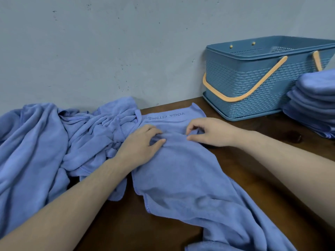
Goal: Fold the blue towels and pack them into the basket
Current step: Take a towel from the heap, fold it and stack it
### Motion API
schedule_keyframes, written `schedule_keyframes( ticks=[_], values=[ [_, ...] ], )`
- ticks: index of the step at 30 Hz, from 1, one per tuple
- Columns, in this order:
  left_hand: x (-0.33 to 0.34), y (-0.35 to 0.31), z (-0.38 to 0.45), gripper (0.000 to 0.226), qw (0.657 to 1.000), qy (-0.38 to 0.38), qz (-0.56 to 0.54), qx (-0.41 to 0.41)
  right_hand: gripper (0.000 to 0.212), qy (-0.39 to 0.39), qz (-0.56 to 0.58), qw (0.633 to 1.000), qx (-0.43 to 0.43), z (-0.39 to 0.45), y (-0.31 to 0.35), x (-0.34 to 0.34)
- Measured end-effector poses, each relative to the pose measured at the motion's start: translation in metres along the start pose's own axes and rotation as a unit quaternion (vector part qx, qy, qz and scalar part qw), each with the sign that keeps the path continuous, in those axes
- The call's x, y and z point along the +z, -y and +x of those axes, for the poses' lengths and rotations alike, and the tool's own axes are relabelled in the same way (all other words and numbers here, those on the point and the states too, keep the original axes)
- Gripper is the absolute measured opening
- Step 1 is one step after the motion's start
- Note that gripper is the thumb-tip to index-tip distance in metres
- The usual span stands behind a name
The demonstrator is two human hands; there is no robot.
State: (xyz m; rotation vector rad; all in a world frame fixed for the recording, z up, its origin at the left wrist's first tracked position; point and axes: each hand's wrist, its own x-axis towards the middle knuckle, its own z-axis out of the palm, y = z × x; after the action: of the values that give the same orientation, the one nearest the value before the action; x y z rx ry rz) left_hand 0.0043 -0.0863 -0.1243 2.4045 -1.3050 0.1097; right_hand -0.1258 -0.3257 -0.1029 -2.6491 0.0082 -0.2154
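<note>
grey wall (108, 51) behind a dark wooden surface (253, 169). heap of unfolded blue towels (45, 142) at left, against the wall. one blue towel (181, 178) spread at centre, printed band toward the wall. blue woven-pattern basket (244, 84) with orange handles at rear right, nothing visible inside. stack of folded towels (315, 102) just right of the basket. left hand (141, 144) and right hand (212, 133), fingers curled, each pinching a fold of the central towel.
</note>
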Motion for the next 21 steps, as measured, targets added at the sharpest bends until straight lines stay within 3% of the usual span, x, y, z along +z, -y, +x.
schedule_keyframes(
  ticks=[3,5,8,12,16,21],
  values=[
    [-0.003,-0.023,-0.012,0.057,0.999,-0.039,0.008,0.028,0.004,-0.002,-0.023,0.999,0.034,0.013,-0.013,-0.006],
    [-0.002,-0.043,-0.025,0.069,0.999,0.013,-0.028,0.026,0.007,-0.008,-0.036,0.998,0.044,0.019,-0.02,-0.007],
    [0.004,-0.05,-0.039,0.09,0.991,0.129,0.033,0.024,0.018,-0.012,-0.037,0.996,0.077,0.023,-0.03,-0.012],
    [-0.005,-0.033,-0.032,0.082,0.985,0.167,-0.007,0.04,0.031,-0.053,-0.01,0.997,0.063,0.007,-0.03,-0.015],
    [-0.004,-0.009,-0.012,0.076,0.992,0.113,0.01,0.059,0.019,-0.12,0.044,0.989,-0.077,-0.031,-0.003,-0.007],
    [-0.009,-0.005,0.002,0.057,0.991,0.003,0.082,0.104,0.044,0.034,-0.019,0.993,-0.113,-0.068,0.014,0.004]
  ],
)
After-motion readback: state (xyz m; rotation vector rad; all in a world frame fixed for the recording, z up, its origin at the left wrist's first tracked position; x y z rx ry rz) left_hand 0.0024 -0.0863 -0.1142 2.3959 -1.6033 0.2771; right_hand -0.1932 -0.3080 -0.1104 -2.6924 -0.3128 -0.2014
